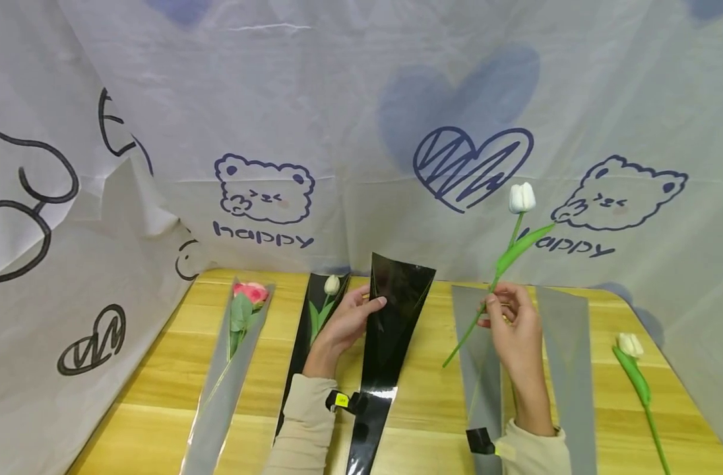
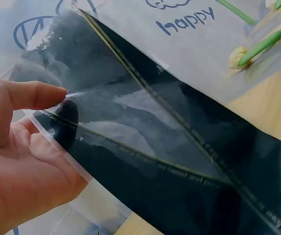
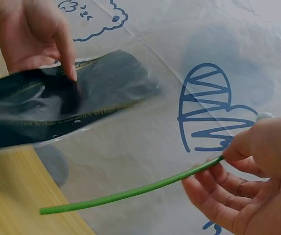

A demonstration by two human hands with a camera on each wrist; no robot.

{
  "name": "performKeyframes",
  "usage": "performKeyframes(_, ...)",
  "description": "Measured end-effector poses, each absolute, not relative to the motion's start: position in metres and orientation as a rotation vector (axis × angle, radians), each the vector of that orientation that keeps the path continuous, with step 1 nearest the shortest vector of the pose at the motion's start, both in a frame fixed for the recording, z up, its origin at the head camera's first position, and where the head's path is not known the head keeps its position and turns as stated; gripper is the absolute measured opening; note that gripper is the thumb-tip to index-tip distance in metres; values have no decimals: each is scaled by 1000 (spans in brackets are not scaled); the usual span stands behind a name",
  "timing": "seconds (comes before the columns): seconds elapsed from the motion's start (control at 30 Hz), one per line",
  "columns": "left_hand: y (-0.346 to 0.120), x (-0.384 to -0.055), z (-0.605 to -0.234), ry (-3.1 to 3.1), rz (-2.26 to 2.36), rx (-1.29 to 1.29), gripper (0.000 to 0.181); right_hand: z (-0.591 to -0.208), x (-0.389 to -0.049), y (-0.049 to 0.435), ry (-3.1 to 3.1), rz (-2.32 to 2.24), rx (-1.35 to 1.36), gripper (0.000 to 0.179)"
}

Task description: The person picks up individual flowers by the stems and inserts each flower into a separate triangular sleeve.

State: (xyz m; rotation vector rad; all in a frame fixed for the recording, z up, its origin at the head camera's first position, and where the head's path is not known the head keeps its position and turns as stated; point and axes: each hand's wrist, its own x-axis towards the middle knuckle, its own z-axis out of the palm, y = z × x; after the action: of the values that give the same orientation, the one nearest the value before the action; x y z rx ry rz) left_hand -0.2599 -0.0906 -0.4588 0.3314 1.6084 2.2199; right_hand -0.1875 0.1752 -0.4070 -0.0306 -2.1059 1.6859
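Observation:
My left hand pinches a black flower sleeve near its wide upper end, thumb on the near face. Clear film with gold lettered lines shows on the sleeve in the left wrist view. A white artificial tulip with a green leaf stands tilted in my right hand, thumb and fingers pinching its stem. The bare lower stem points down toward the left, apart from the sleeve. In the right wrist view, my palm hides part of the bloom.
On the wooden table, a pink rose lies in a clear-grey sleeve at left, beside a white tulip in a black sleeve. Grey sleeves lie under and beside my right arm. Another white tulip lies far right. A printed cloth hangs behind.

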Motion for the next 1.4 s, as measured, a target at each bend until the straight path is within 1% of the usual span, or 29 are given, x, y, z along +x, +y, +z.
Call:
performKeyframes(0.3, -89, -258, -461, 1765, 2151, 356, 27, -400, -186, 173, -1790, 1832, -57, 25)
performKeyframes(0.5, -88, -258, -464, 1937, 2077, 450, 22, -396, -184, 175, -1543, 2001, -14, 26)
performKeyframes(0.6, -87, -258, -465, 2027, 2036, 481, 16, -394, -185, 176, -1431, 2067, -22, 28)
performKeyframes(0.73, -85, -258, -466, 2085, 1998, 500, 14, -393, -186, 177, -1290, 2133, -44, 31)
performKeyframes(0.87, -85, -257, -465, 2065, 1975, 503, 18, -392, -186, 177, -1189, 2175, -57, 32)
performKeyframes(1.1, -84, -255, -464, 2036, 1902, 520, 34, -391, -185, 179, -1032, 2231, -68, 34)
performKeyframes(1.4, -82, -254, -460, 2056, 1861, 568, 39, -388, -186, 179, -823, 2221, 7, 28)
